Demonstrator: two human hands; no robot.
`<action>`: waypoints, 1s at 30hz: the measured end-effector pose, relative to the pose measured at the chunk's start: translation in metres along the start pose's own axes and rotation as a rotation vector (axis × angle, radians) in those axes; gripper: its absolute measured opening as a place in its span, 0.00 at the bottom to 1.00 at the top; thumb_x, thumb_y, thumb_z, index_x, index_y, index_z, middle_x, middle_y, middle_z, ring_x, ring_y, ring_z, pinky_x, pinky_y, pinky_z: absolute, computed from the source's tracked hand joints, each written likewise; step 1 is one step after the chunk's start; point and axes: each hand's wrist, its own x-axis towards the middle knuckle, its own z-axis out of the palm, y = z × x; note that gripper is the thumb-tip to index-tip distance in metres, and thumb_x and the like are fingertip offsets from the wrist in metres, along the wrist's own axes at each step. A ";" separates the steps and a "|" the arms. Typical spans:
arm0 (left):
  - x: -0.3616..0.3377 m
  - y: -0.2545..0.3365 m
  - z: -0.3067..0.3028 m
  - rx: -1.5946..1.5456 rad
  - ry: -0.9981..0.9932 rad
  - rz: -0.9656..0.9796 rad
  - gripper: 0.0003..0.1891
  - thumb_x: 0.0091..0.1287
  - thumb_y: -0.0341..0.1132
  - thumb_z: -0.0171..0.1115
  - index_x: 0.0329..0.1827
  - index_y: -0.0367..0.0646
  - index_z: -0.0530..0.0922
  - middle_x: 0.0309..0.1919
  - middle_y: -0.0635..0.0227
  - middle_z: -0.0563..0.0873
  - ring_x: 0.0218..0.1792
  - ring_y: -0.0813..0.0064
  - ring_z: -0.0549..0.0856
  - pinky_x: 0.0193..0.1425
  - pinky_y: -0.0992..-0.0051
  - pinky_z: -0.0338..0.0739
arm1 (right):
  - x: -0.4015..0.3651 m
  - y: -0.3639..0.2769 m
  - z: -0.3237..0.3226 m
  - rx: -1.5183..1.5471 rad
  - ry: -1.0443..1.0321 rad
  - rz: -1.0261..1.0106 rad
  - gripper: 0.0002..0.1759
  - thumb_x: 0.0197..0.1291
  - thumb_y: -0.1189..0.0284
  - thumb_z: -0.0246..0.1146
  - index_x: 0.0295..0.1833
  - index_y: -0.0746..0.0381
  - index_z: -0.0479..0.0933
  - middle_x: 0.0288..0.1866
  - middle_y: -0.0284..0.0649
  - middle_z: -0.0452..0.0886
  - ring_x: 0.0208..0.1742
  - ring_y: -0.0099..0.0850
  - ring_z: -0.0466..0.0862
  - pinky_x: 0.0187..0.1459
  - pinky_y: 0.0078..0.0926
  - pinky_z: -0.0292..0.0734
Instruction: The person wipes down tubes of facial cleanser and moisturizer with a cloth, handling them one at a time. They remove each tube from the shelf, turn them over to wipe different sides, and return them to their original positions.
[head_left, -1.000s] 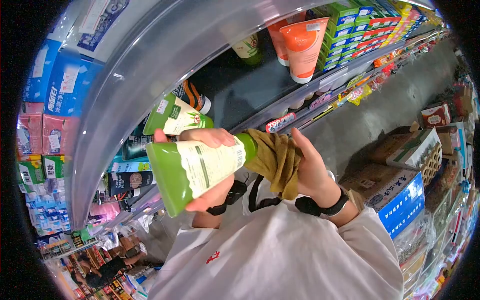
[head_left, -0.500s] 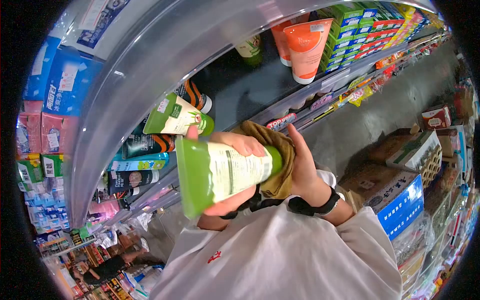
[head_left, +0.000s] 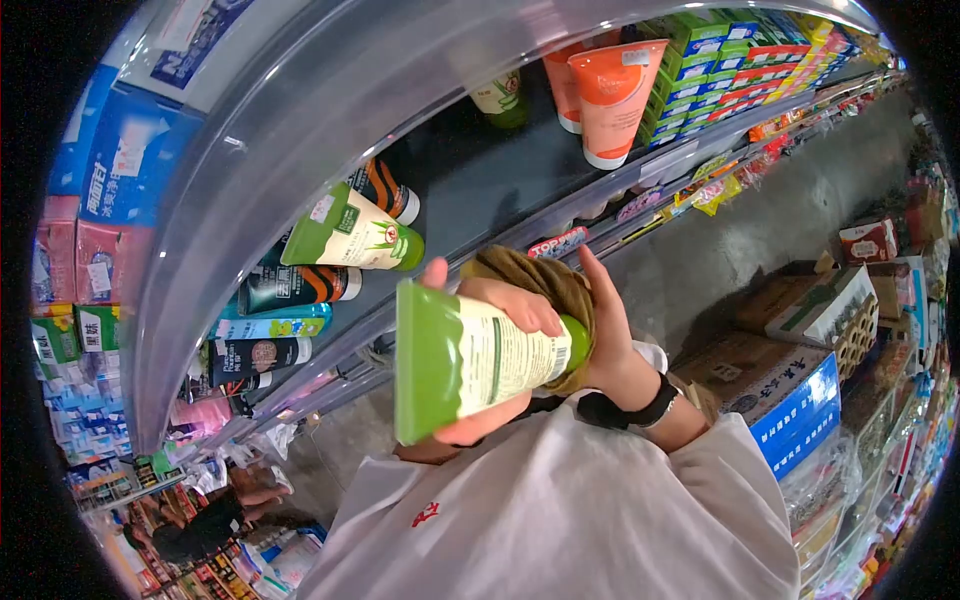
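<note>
**Green tube: position between the two hands**

Green plastic is forming the ends of the held tube (head_left: 433,365), which is lying across the front of the body, below the near edge of the shelf (head_left: 470,190). Its long axis is running left to right—broad sealed end outward on the left, cap end pointing toward the right hand (head_left: 618,352). The left hand (head_left: 512,303) is gripping the tube, fingers clamped around its body. The olive-brown cloth (head_left: 562,284) is wrapping partly around the cap end, between tube and right palm. The right hand is sitting nearer the cap, one digit extending upward beside the cloth; its other fingers are mostly hidden, so their closure cannot be told.

Count: one tube and one cloth are occupying the hands. Two similar green-and-cream tubes (head_left: 352,238) (head_left: 500,98) and two orange tubes (head_left: 617,100) (head_left: 563,88) are showing on the shelf.
</note>
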 end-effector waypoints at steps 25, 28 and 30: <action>0.006 -0.027 0.003 0.296 -0.449 -0.308 0.50 0.51 0.72 0.25 0.56 0.26 0.50 0.24 0.61 0.72 0.19 0.70 0.74 0.33 0.75 0.72 | -0.015 -0.018 -0.042 0.131 -0.070 -0.134 0.22 0.58 0.55 0.46 0.49 0.59 0.70 0.45 0.41 0.76 0.44 0.34 0.77 0.49 0.31 0.70; 0.010 -0.026 -0.008 0.404 -0.362 -0.371 0.54 0.41 0.77 0.39 0.50 0.27 0.57 0.22 0.65 0.76 0.23 0.76 0.75 0.53 0.70 0.64 | -0.017 -0.014 -0.037 0.029 0.040 -0.175 0.23 0.58 0.55 0.45 0.51 0.60 0.69 0.46 0.42 0.75 0.46 0.35 0.76 0.51 0.32 0.69; 0.012 -0.028 -0.023 0.459 -0.246 -0.313 0.56 0.42 0.74 0.47 0.56 0.25 0.53 0.24 0.63 0.76 0.23 0.76 0.75 0.40 0.74 0.71 | -0.021 -0.013 -0.033 -0.009 0.043 -0.167 0.24 0.58 0.55 0.45 0.52 0.61 0.67 0.47 0.42 0.75 0.47 0.35 0.75 0.52 0.33 0.68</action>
